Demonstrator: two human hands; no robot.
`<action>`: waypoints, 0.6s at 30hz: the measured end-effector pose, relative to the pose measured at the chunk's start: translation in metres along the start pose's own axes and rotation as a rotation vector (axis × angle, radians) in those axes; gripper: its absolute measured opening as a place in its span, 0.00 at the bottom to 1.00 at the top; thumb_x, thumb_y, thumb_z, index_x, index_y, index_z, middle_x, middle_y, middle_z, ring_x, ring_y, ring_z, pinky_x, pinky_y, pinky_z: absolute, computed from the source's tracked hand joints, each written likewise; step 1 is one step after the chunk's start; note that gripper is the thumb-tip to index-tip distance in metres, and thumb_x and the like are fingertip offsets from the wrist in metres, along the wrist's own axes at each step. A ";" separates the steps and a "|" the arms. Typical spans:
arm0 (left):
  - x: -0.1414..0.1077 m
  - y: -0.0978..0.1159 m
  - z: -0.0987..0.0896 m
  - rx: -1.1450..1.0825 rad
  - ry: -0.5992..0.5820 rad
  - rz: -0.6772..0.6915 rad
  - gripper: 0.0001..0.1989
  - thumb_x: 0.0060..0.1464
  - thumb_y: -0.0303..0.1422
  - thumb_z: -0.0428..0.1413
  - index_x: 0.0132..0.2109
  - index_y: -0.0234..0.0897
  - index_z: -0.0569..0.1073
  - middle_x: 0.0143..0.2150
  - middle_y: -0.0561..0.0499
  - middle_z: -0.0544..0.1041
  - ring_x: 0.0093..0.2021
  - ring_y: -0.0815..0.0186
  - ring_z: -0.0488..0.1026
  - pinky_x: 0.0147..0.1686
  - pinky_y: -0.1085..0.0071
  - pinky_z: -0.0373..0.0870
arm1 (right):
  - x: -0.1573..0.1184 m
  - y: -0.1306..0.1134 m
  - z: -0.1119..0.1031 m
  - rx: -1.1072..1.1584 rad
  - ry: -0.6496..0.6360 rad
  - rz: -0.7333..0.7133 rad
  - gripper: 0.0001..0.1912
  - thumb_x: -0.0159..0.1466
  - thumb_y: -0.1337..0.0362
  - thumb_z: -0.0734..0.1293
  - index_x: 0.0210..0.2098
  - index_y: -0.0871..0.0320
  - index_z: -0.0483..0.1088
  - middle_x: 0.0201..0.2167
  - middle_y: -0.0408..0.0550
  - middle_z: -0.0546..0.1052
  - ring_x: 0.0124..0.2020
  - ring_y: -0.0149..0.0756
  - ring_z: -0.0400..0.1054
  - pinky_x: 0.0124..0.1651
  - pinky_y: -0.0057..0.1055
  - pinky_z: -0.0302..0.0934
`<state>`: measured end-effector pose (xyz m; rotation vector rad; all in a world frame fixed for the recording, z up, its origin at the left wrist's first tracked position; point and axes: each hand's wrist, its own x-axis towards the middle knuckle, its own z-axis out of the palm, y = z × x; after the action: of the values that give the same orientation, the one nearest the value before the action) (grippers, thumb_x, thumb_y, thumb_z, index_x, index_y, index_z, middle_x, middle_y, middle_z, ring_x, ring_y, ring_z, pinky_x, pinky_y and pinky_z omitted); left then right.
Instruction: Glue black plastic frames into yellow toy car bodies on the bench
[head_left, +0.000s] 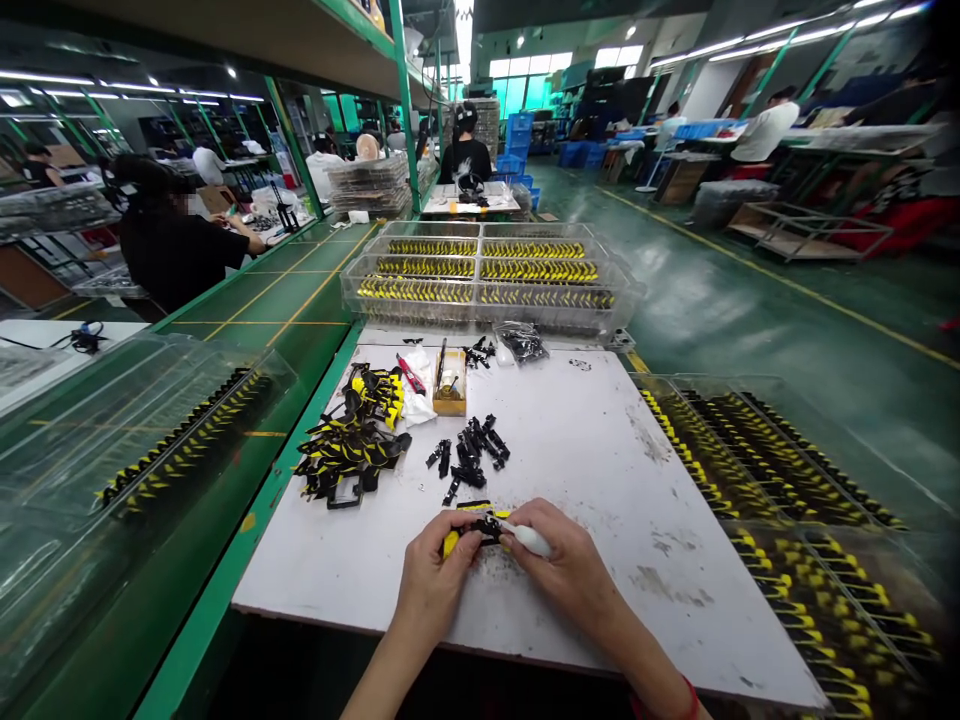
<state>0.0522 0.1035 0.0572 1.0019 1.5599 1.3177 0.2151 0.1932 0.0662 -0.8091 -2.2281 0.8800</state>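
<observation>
Near the front of the white tabletop, my left hand (441, 560) is closed around a black and yellow plastic part (480, 510). My right hand (559, 555) grips a tool with a white rounded handle (531, 540), its tip at the part; the exact kind of tool is hard to make out. Just beyond my hands lies a loose group of small black plastic pieces (471, 455). To the left is a heap of black and yellow parts (349, 445). My fingers cover much of the held part.
Behind the heap are a red cutter knife (411, 375), a small wooden box (450, 395) and a bag of black pieces (523, 342). Clear trays of yellow-black parts stand at the back (480, 270), right (765, 450) and left (187, 440). A person (176, 235) sits at the left.
</observation>
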 end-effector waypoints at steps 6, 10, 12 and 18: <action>-0.005 0.003 -0.003 -0.164 -0.018 -0.071 0.22 0.62 0.44 0.46 0.58 0.37 0.65 0.41 0.47 0.75 0.36 0.64 0.75 0.42 0.65 0.73 | -0.016 0.007 -0.010 -0.062 0.115 -0.067 0.05 0.62 0.70 0.63 0.36 0.54 0.69 0.34 0.47 0.73 0.37 0.37 0.69 0.39 0.31 0.65; -0.007 0.009 0.000 -0.253 -0.008 -0.109 0.28 0.62 0.45 0.46 0.65 0.38 0.54 0.43 0.46 0.75 0.40 0.63 0.75 0.43 0.64 0.73 | -0.025 0.002 -0.012 -0.081 0.117 -0.134 0.08 0.61 0.72 0.64 0.37 0.53 0.71 0.33 0.47 0.72 0.36 0.36 0.69 0.38 0.30 0.65; -0.009 0.012 0.001 -0.253 -0.021 -0.131 0.28 0.62 0.45 0.47 0.64 0.37 0.55 0.45 0.45 0.75 0.44 0.62 0.74 0.45 0.64 0.73 | -0.026 -0.002 -0.010 -0.102 0.125 -0.188 0.09 0.61 0.72 0.65 0.37 0.53 0.72 0.31 0.47 0.72 0.34 0.36 0.68 0.37 0.31 0.65; -0.014 0.018 0.004 -0.243 -0.057 -0.107 0.23 0.62 0.44 0.47 0.58 0.35 0.66 0.46 0.44 0.76 0.48 0.59 0.73 0.45 0.63 0.74 | -0.019 -0.006 -0.004 -0.192 0.214 -0.318 0.08 0.60 0.73 0.66 0.36 0.54 0.73 0.28 0.46 0.71 0.33 0.36 0.65 0.36 0.32 0.63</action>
<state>0.0614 0.0935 0.0761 0.7873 1.3542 1.3546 0.2277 0.1776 0.0672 -0.5788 -2.1894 0.4139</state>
